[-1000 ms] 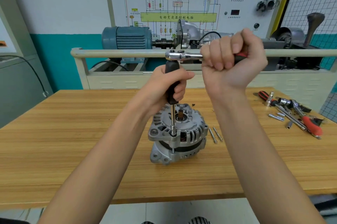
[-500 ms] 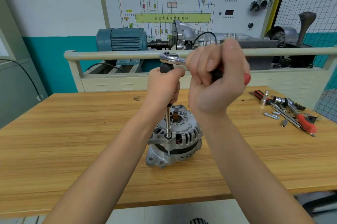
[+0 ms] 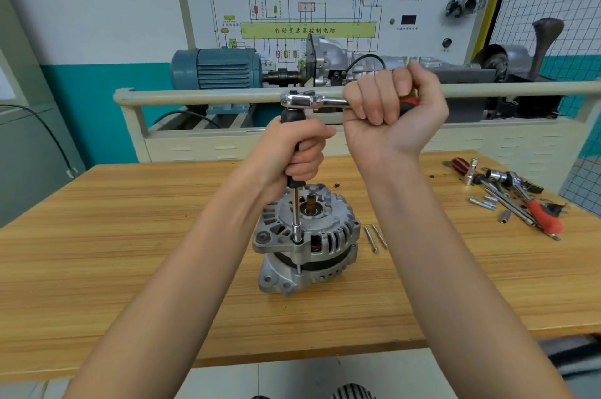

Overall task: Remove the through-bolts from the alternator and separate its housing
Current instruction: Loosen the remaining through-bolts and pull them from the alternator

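Note:
A silver alternator (image 3: 320,236) stands upright on the wooden table (image 3: 130,252), shaft end up. A long extension bar with a black grip (image 3: 296,213) rises from a through-bolt at the housing's front left ear. My left hand (image 3: 294,151) grips that black handle. A chrome ratchet (image 3: 309,100) sits on top of the bar, level and pointing right. My right hand (image 3: 393,119) grips the ratchet's red and black handle in a fist. Two removed through-bolts (image 3: 374,237) lie on the table just right of the alternator.
Loose tools, sockets and a red-handled wrench (image 3: 510,197) lie at the table's right end. Behind the table runs a cream rail (image 3: 195,96), with a blue motor (image 3: 218,68), a gearbox and a wiring panel beyond. A wire mesh screen stands at the far right.
My right hand swung the ratchet handle toward me and then back out to the right. My left hand has kept hold of the extension bar on the same bolt.

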`<action>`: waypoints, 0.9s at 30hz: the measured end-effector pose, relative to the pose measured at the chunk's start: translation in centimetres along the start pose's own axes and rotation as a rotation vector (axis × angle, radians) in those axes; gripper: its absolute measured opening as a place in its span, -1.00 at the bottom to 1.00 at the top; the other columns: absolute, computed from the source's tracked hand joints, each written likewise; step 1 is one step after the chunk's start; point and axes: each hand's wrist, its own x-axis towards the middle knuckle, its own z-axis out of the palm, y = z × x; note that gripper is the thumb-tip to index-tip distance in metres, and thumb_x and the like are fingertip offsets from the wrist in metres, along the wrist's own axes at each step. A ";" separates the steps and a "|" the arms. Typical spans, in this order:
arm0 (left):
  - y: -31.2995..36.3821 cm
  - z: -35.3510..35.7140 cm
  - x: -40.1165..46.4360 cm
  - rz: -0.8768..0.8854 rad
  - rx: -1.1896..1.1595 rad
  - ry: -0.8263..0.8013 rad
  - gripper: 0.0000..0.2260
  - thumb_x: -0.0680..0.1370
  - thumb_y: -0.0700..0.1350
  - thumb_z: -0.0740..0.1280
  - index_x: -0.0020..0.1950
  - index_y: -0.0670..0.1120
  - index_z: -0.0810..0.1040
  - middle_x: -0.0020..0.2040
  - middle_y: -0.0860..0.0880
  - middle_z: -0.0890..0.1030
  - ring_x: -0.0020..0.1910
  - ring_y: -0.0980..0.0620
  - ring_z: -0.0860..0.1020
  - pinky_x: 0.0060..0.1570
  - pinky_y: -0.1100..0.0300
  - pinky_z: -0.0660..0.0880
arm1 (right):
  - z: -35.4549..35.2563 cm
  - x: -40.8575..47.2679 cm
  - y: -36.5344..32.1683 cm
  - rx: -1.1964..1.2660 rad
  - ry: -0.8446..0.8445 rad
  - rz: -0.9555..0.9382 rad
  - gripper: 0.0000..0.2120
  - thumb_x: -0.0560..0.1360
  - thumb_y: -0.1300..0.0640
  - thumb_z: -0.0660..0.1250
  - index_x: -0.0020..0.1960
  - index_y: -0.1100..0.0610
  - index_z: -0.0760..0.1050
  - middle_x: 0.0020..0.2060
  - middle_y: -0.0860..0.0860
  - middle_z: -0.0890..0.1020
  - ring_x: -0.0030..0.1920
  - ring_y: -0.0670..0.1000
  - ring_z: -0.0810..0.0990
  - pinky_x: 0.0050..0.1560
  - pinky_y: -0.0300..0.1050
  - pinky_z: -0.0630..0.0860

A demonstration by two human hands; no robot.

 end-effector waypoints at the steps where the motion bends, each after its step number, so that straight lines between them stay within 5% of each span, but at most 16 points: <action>1: -0.1 0.2 0.0 0.014 0.013 0.080 -0.54 0.52 -0.30 0.24 -0.55 -0.03 0.23 -0.64 0.07 0.18 -0.68 0.13 0.10 -0.59 0.32 0.03 | 0.2 -0.5 0.2 -0.060 -0.051 -0.039 -0.52 0.56 0.20 0.02 -0.54 0.12 0.28 -0.70 -0.05 0.18 -0.65 -0.07 0.12 -0.55 -0.25 0.14; 5: -0.9 1.4 0.5 0.123 0.087 0.470 -0.62 0.48 -0.35 0.25 -0.45 -0.05 0.22 -0.61 0.07 0.19 -0.63 0.10 0.11 -0.59 0.32 0.09 | 1.1 -2.4 1.8 -0.371 -0.272 -0.306 -0.60 0.51 0.27 0.04 -0.50 0.12 0.32 -0.68 -0.06 0.23 -0.63 -0.06 0.14 -0.49 -0.18 0.11; 7: -1.2 1.6 0.5 0.153 0.101 0.502 -0.62 0.46 -0.36 0.25 -0.46 -0.05 0.22 -0.60 0.07 0.19 -0.62 0.09 0.11 -0.58 0.33 0.09 | 1.3 -3.0 2.5 -0.474 -0.316 -0.409 -0.66 0.47 0.30 0.04 -0.44 0.09 0.34 -0.66 -0.06 0.25 -0.61 -0.06 0.14 -0.48 -0.16 0.10; 14: -0.3 -1.4 -0.2 0.052 -0.088 -0.100 -0.72 0.42 -0.22 0.28 -0.47 -0.05 0.34 -0.59 0.05 0.26 -0.64 0.13 0.19 -0.59 0.30 0.19 | 0.7 -0.2 0.0 -0.105 -0.062 0.019 -0.56 0.51 0.20 0.07 -0.55 0.13 0.28 -0.70 -0.04 0.17 -0.63 -0.06 0.06 -0.54 -0.25 0.11; 17: -0.4 -1.1 0.0 0.023 -0.091 -0.180 -0.68 0.43 -0.23 0.29 -0.51 -0.06 0.32 -0.63 0.06 0.23 -0.69 0.16 0.17 -0.62 0.37 0.14 | 0.0 0.9 -0.6 0.061 0.071 0.107 -0.53 0.55 0.17 0.05 -0.54 0.13 0.26 -0.70 -0.04 0.16 -0.68 -0.07 0.10 -0.55 -0.27 0.08; 21: -0.6 0.2 0.4 0.011 0.022 0.050 -0.55 0.53 -0.25 0.27 -0.54 -0.03 0.25 -0.64 0.07 0.19 -0.69 0.14 0.10 -0.62 0.38 0.08 | -0.1 0.3 -0.5 0.025 0.031 0.013 -0.53 0.54 0.19 0.03 -0.55 0.13 0.28 -0.70 -0.04 0.17 -0.66 -0.06 0.11 -0.56 -0.25 0.10; 27: -1.5 1.9 0.9 0.118 0.100 0.502 -0.65 0.49 -0.30 0.27 -0.41 -0.06 0.22 -0.61 0.08 0.21 -0.64 0.11 0.12 -0.60 0.34 0.11 | 0.9 -2.1 1.0 -0.323 -0.225 -0.266 -0.58 0.54 0.26 0.04 -0.49 0.13 0.30 -0.68 -0.04 0.21 -0.63 -0.06 0.14 -0.49 -0.19 0.13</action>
